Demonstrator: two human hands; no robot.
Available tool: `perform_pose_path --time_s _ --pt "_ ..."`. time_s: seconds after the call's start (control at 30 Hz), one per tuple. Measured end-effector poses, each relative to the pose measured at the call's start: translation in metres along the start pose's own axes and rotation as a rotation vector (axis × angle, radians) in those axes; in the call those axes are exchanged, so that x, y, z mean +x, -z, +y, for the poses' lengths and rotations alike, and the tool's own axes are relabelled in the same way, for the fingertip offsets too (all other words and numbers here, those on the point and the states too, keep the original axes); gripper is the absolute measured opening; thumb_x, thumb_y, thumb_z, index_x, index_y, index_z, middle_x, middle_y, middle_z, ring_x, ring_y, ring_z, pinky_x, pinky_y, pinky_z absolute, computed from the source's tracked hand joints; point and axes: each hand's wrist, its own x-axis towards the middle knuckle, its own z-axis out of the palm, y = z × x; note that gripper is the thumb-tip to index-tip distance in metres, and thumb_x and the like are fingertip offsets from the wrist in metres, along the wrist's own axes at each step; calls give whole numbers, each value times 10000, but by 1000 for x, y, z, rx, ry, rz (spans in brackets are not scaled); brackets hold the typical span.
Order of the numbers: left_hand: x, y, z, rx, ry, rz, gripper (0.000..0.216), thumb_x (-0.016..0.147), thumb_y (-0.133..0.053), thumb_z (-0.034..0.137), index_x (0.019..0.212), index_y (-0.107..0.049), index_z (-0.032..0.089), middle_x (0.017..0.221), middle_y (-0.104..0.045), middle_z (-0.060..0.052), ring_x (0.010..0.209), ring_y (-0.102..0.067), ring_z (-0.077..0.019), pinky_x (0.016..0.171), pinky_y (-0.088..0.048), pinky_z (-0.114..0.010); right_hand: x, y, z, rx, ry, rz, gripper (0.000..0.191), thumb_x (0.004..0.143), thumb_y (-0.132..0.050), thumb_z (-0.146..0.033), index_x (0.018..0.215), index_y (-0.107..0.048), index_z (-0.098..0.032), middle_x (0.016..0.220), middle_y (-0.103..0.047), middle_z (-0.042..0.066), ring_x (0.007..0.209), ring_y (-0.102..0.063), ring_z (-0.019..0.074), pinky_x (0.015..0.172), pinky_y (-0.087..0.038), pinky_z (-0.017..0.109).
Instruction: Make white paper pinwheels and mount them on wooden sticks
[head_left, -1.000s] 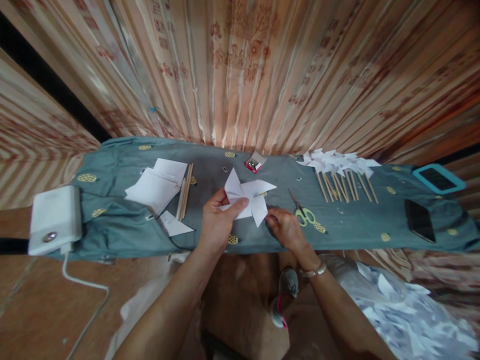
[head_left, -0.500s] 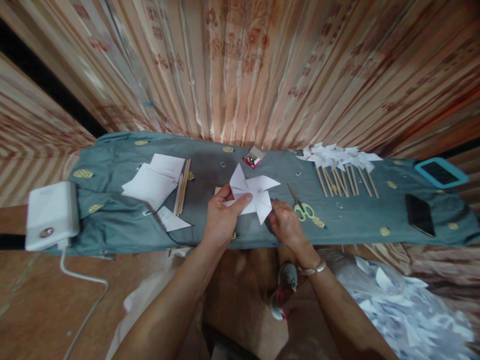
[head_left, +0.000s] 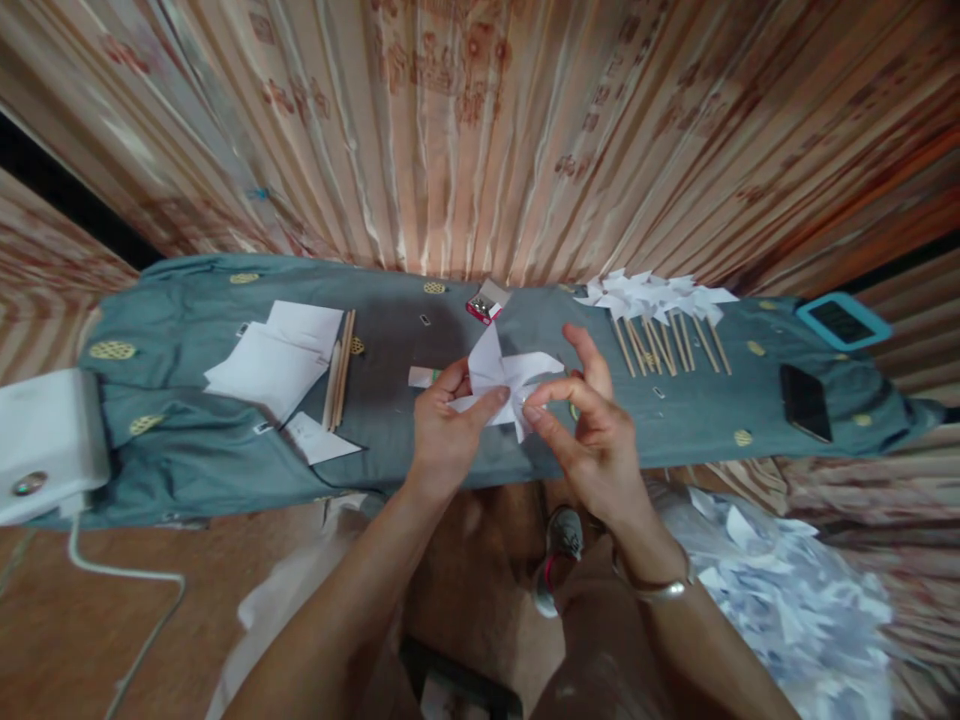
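Note:
A white paper pinwheel [head_left: 491,372] with folded, pointed blades is held over the cloth-covered table. My left hand [head_left: 448,425] grips its left side, thumb on top near the centre and fingers underneath. My right hand [head_left: 600,440] is at the lower right blade, thumb and forefinger tips pinched together against the paper, the other fingers raised. Whatever lies between those tips is too small to make out. Beyond the pinwheel sits an open small red-and-white box [head_left: 486,302] with shiny bits inside. A small white tube [head_left: 422,377] lies beside my left fingers. My right hand mostly hides the scissors.
Paper sheets [head_left: 270,360] and wooden sticks [head_left: 342,370] lie on the left, near a white device [head_left: 49,445] with a cable. Finished pinwheels on sticks [head_left: 652,300] lie at right, before a phone [head_left: 806,402] and a blue-framed tablet [head_left: 844,318]. A bag of paper pieces [head_left: 787,590] stands below.
My right hand has risen from beside the lower right blade to pinch at its front. My left hand keeps its hold on the pinwheel. The view has shifted slightly to the right.

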Motion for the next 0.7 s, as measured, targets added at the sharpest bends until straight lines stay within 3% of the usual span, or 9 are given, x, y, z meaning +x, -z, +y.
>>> perform_pose_path --time_s 0.17,0.7 --pt "-3 -7 -1 -8 18 -22 334 584 -774 219 904 -696 160 769 -720 -21 685 -635 -151 657 -491 -245 1 -3 7 -5 -3 -16 64 842 -615 -284 801 -639 -241 1542 -306 -18 1457 -188 243 1172 -174 485" --pt "-5 -10 -2 -70 71 -37 369 560 -807 233 907 -701 162 775 -719 -19 646 -628 -147 632 -500 -254 5 0 14 31 -22 -17 72 837 -621 -301 807 -634 -237 1498 -390 10 1446 -225 240 1163 -192 474"
